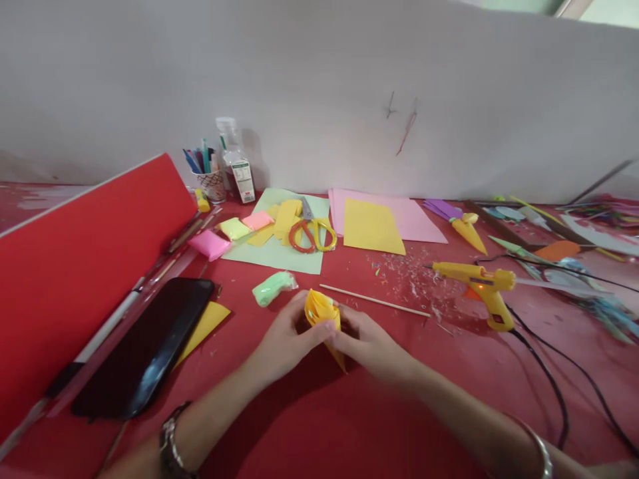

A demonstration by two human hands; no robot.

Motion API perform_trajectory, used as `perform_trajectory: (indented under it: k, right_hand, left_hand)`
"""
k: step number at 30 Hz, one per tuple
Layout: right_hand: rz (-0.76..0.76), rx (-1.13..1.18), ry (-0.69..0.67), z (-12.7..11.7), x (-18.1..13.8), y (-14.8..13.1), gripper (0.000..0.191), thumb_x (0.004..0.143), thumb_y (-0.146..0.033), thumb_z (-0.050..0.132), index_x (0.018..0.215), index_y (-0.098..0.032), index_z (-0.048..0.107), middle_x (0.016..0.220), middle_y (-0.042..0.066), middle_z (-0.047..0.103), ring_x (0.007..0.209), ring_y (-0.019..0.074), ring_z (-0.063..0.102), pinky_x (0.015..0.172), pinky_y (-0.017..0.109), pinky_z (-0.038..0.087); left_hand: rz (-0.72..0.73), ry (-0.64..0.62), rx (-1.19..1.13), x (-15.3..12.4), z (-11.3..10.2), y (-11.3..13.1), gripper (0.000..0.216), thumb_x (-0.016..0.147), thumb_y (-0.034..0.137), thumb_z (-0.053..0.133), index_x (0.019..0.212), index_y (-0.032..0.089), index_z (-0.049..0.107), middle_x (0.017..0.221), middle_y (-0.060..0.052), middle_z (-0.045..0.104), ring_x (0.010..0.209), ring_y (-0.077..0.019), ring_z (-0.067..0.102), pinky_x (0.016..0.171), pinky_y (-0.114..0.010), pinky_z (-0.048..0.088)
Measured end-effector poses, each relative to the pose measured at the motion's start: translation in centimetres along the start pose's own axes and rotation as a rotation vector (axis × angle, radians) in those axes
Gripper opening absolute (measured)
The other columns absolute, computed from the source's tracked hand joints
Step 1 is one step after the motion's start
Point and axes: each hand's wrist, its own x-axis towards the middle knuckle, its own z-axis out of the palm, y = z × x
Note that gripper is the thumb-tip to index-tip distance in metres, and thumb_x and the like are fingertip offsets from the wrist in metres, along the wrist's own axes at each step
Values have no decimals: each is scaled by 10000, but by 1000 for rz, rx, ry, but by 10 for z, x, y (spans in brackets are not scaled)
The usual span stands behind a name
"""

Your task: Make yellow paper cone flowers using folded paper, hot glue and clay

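A light, easily crushed yellow paper cone point(325, 319) is pinched at its sides by left hand point(287, 339) and right hand point(367, 342), best gripped gently near the rim.

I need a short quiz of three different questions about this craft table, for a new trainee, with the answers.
1. True or false: both hands hold the yellow paper cone.
2. Which tool lies right of the hands? A) scissors B) glue gun C) ruler
3. Fill in: the scissors lie on the pale ______ sheet.

Key
1. True: the left hand and the right hand grip the cone together.
2. B: the yellow glue gun stands on the red table, apart from the hands.
3. green.
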Motion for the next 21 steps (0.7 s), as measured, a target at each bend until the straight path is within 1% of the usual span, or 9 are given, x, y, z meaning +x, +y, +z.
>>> perform_trajectory:
  k: [2, 4, 7, 10, 13, 15, 17, 19, 21]
  right_hand:
    - [-17, -48, 15, 1, 0, 1, 309, 764, -392, 497, 945, -150, 561, 962, 63, 565, 888, 173, 525, 830, 318, 400]
    - [-8, -72, 37, -2, 1, 1, 294, 761, -375, 501, 940, -150, 560, 924, 59, 566, 844, 162, 530, 794, 314, 419]
    - [-26, -30, 80, -6, 2, 1, 250, 773, -336, 479, 941, -174, 568, 895, 53, 582, 830, 156, 544, 763, 317, 440]
    - [-81, -15, 191, -9, 2, 2, 214, 793, -274, 436, 931, -213, 587, 893, 42, 602, 842, 142, 557, 766, 313, 449]
    - [-96, -117, 273, -9, 2, 2, 223, 793, -199, 414, 912, -211, 602, 766, 18, 599, 696, 106, 562, 696, 275, 471]
    - [-113, -146, 290, -8, 1, 1, 225, 788, -173, 415, 908, -196, 604, 709, 8, 593, 642, 96, 560, 650, 251, 479]
    - [-135, -157, 310, -7, 1, 1, 214, 789, -172, 421, 898, -183, 604, 702, 10, 605, 640, 95, 572, 632, 237, 483]
    - [-164, -178, 335, -7, 0, 0, 210, 792, -175, 427, 902, -181, 606, 710, 13, 617, 642, 95, 580, 629, 232, 484]
    - [-197, -221, 375, -7, 0, -2, 212, 797, -174, 430, 900, -188, 614, 726, 14, 617, 649, 95, 576, 632, 230, 479]
  left_hand:
    - [-58, -4, -87, 0, 1, 2, 245, 662, 361, 543, 806, 163, 534, 821, -42, 599, 779, -187, 561, 717, -318, 449]
    - [-81, 9, -174, -1, 1, 2, 263, 649, 373, 556, 809, 166, 532, 802, -31, 604, 777, -180, 563, 721, -310, 444]
    - [-96, 61, -260, 0, -2, 1, 314, 616, 395, 595, 818, 162, 538, 811, -32, 604, 787, -178, 554, 725, -300, 434]
    - [-166, 189, -309, 2, -5, -2, 361, 610, 453, 591, 804, 156, 524, 761, -21, 580, 733, -164, 538, 682, -283, 420]
    - [-248, 306, -295, 4, -7, -4, 375, 645, 515, 526, 754, 159, 480, 648, 12, 520, 627, -132, 491, 620, -262, 390]
    - [-249, 297, -279, 4, -8, -5, 383, 662, 520, 503, 790, 161, 464, 621, 26, 497, 603, -121, 467, 607, -254, 374]
    - [-195, 271, -266, 3, -8, -5, 422, 660, 503, 516, 903, 162, 456, 643, 31, 492, 611, -117, 457, 612, -250, 368]
    - [-157, 234, -239, 2, -7, -3, 495, 632, 458, 561, 1012, 166, 437, 691, 28, 498, 640, -120, 462, 626, -249, 373]
    - [-163, 169, -206, 0, -6, 1, 524, 586, 384, 612, 1034, 168, 449, 732, 19, 514, 675, -131, 477, 642, -254, 385]
